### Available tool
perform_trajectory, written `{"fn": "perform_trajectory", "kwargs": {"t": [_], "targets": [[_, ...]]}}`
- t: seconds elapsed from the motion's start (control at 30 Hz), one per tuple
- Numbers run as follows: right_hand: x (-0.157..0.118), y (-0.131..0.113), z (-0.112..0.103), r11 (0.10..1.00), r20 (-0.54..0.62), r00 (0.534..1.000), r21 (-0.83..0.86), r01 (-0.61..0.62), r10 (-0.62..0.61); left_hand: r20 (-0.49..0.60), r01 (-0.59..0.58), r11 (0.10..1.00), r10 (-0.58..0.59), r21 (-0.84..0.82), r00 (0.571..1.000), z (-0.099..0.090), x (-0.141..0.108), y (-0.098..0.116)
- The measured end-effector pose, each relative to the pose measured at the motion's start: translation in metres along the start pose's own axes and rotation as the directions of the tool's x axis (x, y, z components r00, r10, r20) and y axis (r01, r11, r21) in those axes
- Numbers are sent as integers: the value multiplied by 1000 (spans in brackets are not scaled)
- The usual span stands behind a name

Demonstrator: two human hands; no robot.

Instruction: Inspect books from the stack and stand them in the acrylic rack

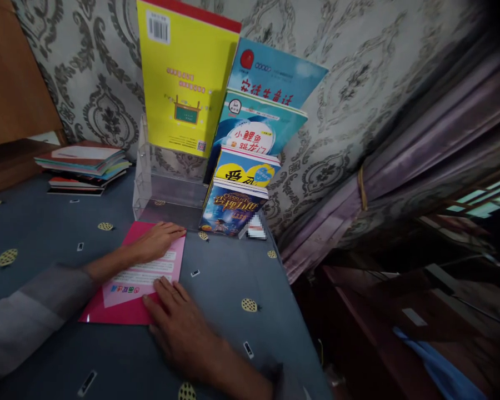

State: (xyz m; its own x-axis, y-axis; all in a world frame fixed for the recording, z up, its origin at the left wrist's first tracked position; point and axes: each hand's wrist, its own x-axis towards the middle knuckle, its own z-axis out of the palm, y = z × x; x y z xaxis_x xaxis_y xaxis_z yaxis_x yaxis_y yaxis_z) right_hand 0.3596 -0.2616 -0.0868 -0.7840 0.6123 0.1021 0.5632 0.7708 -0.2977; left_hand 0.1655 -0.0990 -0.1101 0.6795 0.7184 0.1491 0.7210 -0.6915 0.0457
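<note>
A pink book (129, 311) with a pale panel of printed text lies flat on the blue patterned cloth. Across its far part rests my left hand (160, 241), open, fingers laid out towards the right edge. My right hand (185, 316) is at the near right side of the book, its fingertips touching the cover and its fingers fairly straight. Just beyond the book stands a clear tiered book rack (173, 189). It holds a tall yellow book (183, 83) at the back left and several storybooks on its right, with a dark blue book (231, 208) in front.
A pile of books (81, 164) lies at the left by a wooden panel (19, 66). Patterned wallpaper (333, 111) rises behind the rack. The table edge drops off at the right, beside a tied purple curtain (329, 216) and dark furniture (366, 322).
</note>
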Motion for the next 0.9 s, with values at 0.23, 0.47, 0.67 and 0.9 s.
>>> {"fn": "perform_trajectory", "kwargs": {"t": [0.23, 0.47, 0.67, 0.9], "targets": [[1, 2, 5, 999, -35, 999, -32, -5, 4, -35, -61, 993, 57, -101, 998, 10, -13, 0], [-1, 3, 13, 1000, -67, 998, 1, -10, 10, -105, -200, 954, 181, -224, 978, 4, -36, 12], [-2, 3, 17, 996, -159, 984, 31, -80, 84, -78, -223, 927, 209, -301, 975, -7, -59, 30], [-3, 9, 29, 993, -237, 965, 63, -99, 112, -88, -275, 898, 260, -344, 962, -21, -89, 63]]}}
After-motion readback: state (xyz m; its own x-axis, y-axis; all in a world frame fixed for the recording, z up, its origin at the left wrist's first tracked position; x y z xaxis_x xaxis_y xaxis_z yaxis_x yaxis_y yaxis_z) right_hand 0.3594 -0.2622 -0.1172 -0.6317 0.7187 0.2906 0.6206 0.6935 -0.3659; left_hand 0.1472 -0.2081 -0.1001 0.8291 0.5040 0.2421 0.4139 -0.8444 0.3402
